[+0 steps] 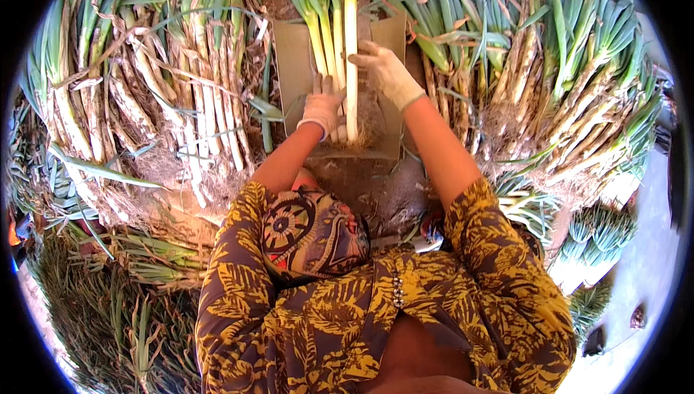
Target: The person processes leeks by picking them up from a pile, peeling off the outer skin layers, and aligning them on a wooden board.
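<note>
Several peeled leeks (335, 50) with pale shanks and green tops lie lengthwise before me on a flat olive-tan board (387, 123). My gloved left hand (323, 107) rests over their white shanks, its fingers curled on the bunch. Just to the right of that bunch lies one thicker leek (351, 87), its roots at the near edge of the board. My gloved right hand (389, 76) reaches in from the right; its outstretched fingertips touch this leek's shank, fingers somewhat apart. The palm sides of both hands are hidden.
Big heaps of unpeeled leeks with dry skins and roots stand at the left (155, 83) and right (557, 76). More green bundles (596, 238) lie at the lower right, and a dark green pile (108, 314) at the lower left. A patterned cloth (314, 235) covers my knee.
</note>
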